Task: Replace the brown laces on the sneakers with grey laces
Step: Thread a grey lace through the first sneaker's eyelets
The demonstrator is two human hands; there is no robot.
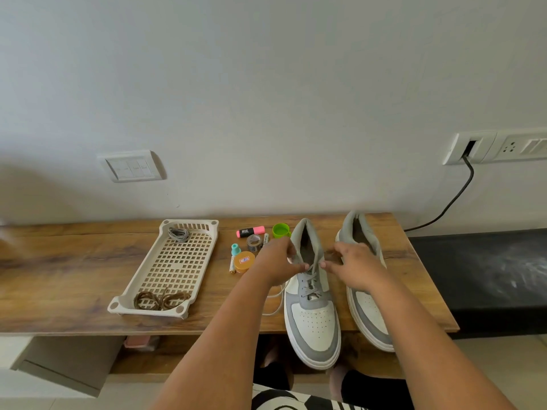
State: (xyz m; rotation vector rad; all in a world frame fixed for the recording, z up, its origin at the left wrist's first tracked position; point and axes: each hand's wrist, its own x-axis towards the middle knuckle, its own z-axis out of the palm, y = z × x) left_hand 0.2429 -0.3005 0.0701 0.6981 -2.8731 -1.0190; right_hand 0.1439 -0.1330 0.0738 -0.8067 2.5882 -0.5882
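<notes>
The left sneaker (pixel 312 309), part-laced in grey, is worked on the tabletop (pixel 74 261). A grey lace (pixel 273 303) end is pinched in each grip, left hand (pixel 279 261) and right hand (pixel 356 266). Brown laces (pixel 161 300) lie in the tray (pixel 189 224).

Right sneaker (pixel 367 294): my right hand (pixel 355 267) hides its eyelets.
Marker (pixel 250 231): label too small to read.
Desk (pixel 59 291): left end cut off.
</notes>
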